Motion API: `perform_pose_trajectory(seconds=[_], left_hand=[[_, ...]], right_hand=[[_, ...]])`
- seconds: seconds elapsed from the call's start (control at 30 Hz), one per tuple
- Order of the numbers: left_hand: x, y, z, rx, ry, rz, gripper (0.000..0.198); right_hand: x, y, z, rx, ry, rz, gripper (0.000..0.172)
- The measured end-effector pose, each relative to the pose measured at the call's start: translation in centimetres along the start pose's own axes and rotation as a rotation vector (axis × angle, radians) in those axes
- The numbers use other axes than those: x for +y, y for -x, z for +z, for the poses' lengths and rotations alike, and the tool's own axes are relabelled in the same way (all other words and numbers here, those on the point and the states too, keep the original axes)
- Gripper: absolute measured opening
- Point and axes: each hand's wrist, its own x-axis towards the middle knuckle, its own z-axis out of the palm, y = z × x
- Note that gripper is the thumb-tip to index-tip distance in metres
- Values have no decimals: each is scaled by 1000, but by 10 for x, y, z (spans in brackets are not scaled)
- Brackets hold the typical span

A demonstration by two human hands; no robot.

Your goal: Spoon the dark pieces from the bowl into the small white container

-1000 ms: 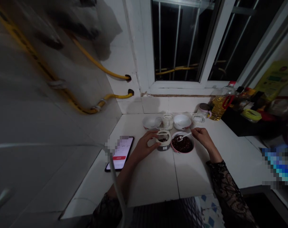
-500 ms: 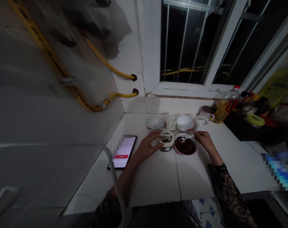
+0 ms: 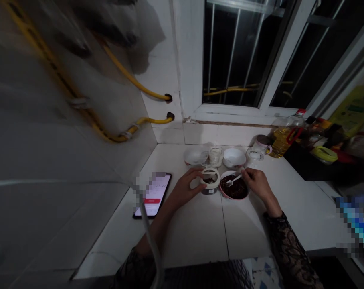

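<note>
My left hand (image 3: 189,186) grips the side of a small jar (image 3: 211,186) with a pale rim, thumb and fingers around it; dark bits show inside. In my right hand (image 3: 256,181) is the handle of a small white spoon (image 3: 233,180), pinched between the fingertips. The spoon's head is over a bowl (image 3: 233,198) of dark red-brown chili-like sauce, just right of the jar. Whether the spoon touches the sauce I cannot tell.
Behind stand a white bowl (image 3: 234,157), a pale bowl (image 3: 195,156), a clear jar (image 3: 215,155) and another jar (image 3: 255,155). A lit phone (image 3: 153,196) lies left. An oil bottle (image 3: 281,140) and black box (image 3: 305,164) are at right. A grey cable (image 3: 150,241) hangs in front.
My right hand has moved slightly left and down, and the spoon's head sits a little lower over the bowl. My left hand stays on the jar.
</note>
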Motion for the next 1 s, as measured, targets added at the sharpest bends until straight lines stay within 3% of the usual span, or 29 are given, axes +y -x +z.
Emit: perform_pose_trajectory(seconds=[0.13, 0.43, 0.67, 0.87, 1.0], left_hand=[[-1, 1, 1, 15, 3, 2, 17], [-4, 2, 1, 21, 0, -1, 17], [-3, 2, 1, 11, 17, -1, 19], [-3, 1, 2, 14, 19, -6, 16], [-4, 0, 2, 15, 24, 7, 17]], right_hand=[[-11, 4, 6, -79, -2, -29, 40], [8, -6, -2, -65, -343, 206, 50], [11, -9, 4, -58, -438, 313, 47], [7, -12, 3, 0, -474, 309, 48], [-20, -8, 12, 161, -447, 147, 50]])
